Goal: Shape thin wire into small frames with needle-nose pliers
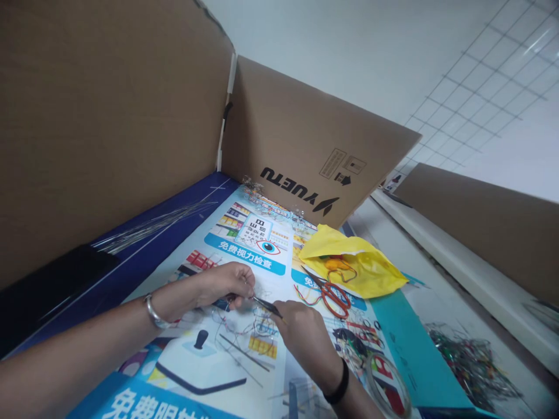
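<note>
My left hand [231, 283], with a silver bracelet on its wrist, has its fingers pinched together over the printed sheet [266, 279]; what lies between them is too small to name. My right hand [303, 331], with a black band on the wrist, is closed round slim pliers or tweezers [267, 306], whose tip meets the left fingertips. Thin wires and coloured threads [262, 323] lie beneath both hands. Orange-handled scissors [334, 298] rest beyond the right hand, beside an open yellow bag [358, 265] with orange thread in it.
Tall cardboard panels [288, 134] stand at the left and back. A bundle of straight wires [161, 224] lies on the left. On the right are a round clear container [388, 384] and a tangled heap of coloured wires [474, 366].
</note>
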`<state>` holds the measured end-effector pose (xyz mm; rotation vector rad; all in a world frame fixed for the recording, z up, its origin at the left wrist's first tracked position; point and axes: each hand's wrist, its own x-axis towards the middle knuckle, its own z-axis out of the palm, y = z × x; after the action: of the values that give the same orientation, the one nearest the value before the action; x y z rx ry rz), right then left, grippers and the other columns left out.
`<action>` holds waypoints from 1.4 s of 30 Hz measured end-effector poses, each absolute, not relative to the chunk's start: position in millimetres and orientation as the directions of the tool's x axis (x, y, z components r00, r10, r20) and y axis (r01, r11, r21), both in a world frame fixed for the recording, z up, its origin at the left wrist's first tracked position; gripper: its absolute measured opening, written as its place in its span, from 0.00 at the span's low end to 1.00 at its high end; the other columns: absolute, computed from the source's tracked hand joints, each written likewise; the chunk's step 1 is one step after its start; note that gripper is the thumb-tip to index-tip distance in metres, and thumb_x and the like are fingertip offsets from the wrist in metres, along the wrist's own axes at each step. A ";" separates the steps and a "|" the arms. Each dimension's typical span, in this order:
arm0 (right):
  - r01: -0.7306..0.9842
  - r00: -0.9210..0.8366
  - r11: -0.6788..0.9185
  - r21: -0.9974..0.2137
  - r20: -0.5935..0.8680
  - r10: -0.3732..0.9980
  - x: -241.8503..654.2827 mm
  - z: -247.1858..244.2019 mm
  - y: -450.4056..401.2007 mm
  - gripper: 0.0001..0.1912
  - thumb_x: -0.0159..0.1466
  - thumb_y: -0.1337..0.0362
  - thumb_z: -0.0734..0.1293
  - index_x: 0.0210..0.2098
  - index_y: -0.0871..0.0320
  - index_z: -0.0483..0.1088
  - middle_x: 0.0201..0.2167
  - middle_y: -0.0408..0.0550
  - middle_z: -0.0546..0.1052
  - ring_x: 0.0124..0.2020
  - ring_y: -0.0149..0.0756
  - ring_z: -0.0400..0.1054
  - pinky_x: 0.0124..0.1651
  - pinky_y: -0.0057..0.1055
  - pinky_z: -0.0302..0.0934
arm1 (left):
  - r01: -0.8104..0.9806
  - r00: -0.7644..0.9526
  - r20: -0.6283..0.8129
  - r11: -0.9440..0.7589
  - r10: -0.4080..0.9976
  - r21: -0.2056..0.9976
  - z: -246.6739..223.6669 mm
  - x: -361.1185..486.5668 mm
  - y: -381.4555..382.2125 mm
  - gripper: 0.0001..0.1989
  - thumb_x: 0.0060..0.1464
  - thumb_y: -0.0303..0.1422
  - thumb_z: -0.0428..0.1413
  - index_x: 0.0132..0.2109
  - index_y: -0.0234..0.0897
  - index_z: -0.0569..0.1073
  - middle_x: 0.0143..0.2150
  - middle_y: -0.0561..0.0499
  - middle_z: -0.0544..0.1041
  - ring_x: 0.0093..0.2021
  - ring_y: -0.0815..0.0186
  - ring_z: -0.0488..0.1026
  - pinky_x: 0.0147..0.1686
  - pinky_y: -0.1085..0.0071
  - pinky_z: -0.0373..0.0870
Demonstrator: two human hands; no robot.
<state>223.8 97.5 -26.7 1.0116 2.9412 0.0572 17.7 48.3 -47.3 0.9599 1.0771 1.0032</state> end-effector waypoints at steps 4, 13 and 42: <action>0.622 -0.781 0.782 0.045 -0.043 0.624 224.4 -24.2 94.2 0.10 0.64 0.59 0.58 0.32 0.54 0.68 0.28 0.43 0.75 0.29 0.32 0.68 0.27 0.27 0.44 | -0.121 0.147 -0.228 0.247 0.962 0.961 -48.1 17.8 48.7 0.08 0.38 0.27 0.57 0.30 0.34 0.65 0.18 0.58 0.69 0.14 0.75 0.62 0.14 0.79 0.57; 0.625 -0.780 0.780 -0.033 -0.063 0.623 221.9 -18.4 94.8 0.10 0.64 0.60 0.59 0.31 0.54 0.70 0.29 0.43 0.76 0.31 0.31 0.69 0.30 0.25 0.48 | -0.096 0.143 -0.261 0.275 0.955 0.957 -49.2 17.9 48.2 0.11 0.35 0.26 0.57 0.30 0.34 0.65 0.22 0.57 0.72 0.14 0.77 0.61 0.14 0.79 0.56; 0.625 -0.778 0.772 -0.119 -0.013 0.628 224.5 -19.9 100.0 0.08 0.63 0.61 0.61 0.33 0.54 0.70 0.31 0.43 0.76 0.34 0.32 0.70 0.33 0.24 0.52 | -0.267 0.217 -0.191 0.246 0.957 0.932 -53.0 15.3 48.9 0.11 0.37 0.25 0.59 0.29 0.35 0.65 0.23 0.56 0.72 0.14 0.78 0.60 0.13 0.80 0.52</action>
<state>224.5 100.0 -19.9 1.0545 2.9830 -0.1845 15.3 48.9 -53.0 0.9180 0.9577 1.0386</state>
